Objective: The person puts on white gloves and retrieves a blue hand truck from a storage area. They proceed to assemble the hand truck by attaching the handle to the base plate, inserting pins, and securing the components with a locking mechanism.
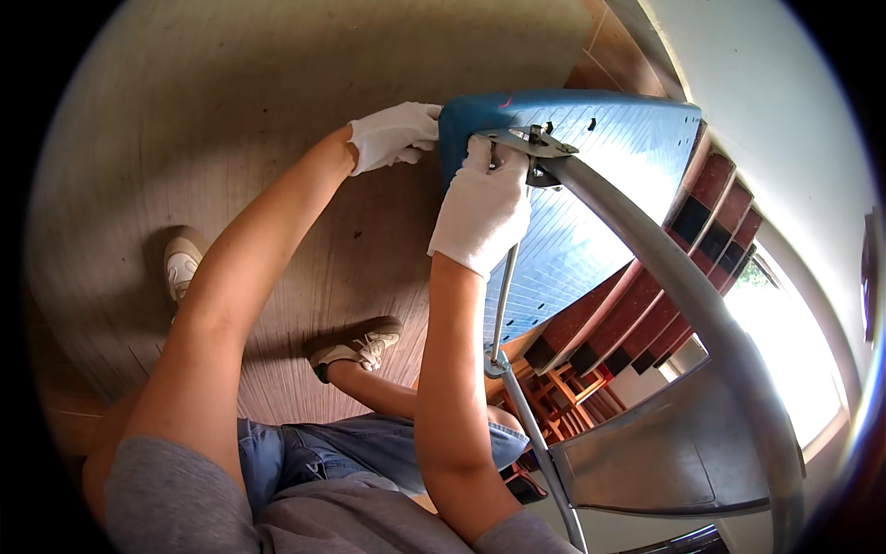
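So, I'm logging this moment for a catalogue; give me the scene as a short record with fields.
Left: white-gloved left hand, at the panel's left edge; grip unclear
Right: white-gloved right hand, up at the bracket; grip unclear
Panel: blue, with small dark holes
Bracket: metal, at the upper end of the tube
Tube: grey, curved
Floor: greyish, streaked
Background: window, orange wooden furniture

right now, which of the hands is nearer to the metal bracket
Right. The right hand is at the metal bracket, fingers right up by its left end; the left hand is farther left, by the left edge of the blue panel.
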Available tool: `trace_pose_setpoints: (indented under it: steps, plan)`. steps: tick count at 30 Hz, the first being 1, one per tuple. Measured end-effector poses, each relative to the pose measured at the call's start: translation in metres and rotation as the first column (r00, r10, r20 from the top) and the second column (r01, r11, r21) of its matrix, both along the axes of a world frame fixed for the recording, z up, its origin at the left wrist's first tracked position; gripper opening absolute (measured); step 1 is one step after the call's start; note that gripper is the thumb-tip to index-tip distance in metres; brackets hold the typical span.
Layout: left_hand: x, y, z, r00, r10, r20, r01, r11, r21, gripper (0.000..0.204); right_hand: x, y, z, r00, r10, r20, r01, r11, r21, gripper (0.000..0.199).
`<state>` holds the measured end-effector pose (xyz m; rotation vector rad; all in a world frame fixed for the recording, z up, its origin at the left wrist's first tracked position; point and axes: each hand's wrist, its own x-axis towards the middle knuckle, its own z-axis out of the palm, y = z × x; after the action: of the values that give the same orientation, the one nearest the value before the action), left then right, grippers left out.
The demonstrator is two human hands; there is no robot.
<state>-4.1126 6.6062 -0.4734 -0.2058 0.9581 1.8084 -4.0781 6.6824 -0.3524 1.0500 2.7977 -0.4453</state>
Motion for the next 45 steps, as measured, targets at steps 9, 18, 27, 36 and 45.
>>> trace_pose_setpoints:
  steps: [9, 18, 27, 36, 45]
  plan:
    - [-0.002, -0.004, 0.001, 0.999, -0.044, -0.001, 0.044, 0.999, -0.010, 0.017, 0.004, 0.002, 0.001, 0.999, 0.032, 0.006, -0.032, 0.999, -0.028, 0.024]
    - [0.004, 0.002, -0.007, 0.999, 0.040, -0.024, -0.039, 0.999, 0.026, 0.019, 0.003, -0.006, -0.010, 0.998, 0.010, -0.065, -0.005, 0.998, 0.068, 0.025]
    - [-0.022, -0.009, -0.010, 0.959, -0.283, -0.027, 0.281, 0.958, -0.064, 0.023, 0.004, -0.004, -0.002, 0.999, 0.023, -0.043, -0.022, 0.999, 0.023, 0.029]
    - [-0.017, -0.002, -0.013, 0.969, -0.244, 0.035, 0.241, 0.968, 0.065, 0.025, 0.002, -0.009, -0.005, 1.000, -0.020, -0.002, 0.021, 0.998, 0.059, 0.028]
    - [0.009, 0.018, -0.019, 0.975, 0.050, 0.215, -0.102, 0.965, 0.240, 0.025, -0.006, -0.019, -0.006, 0.984, -0.165, -0.070, 0.168, 0.985, 0.039, 0.031]
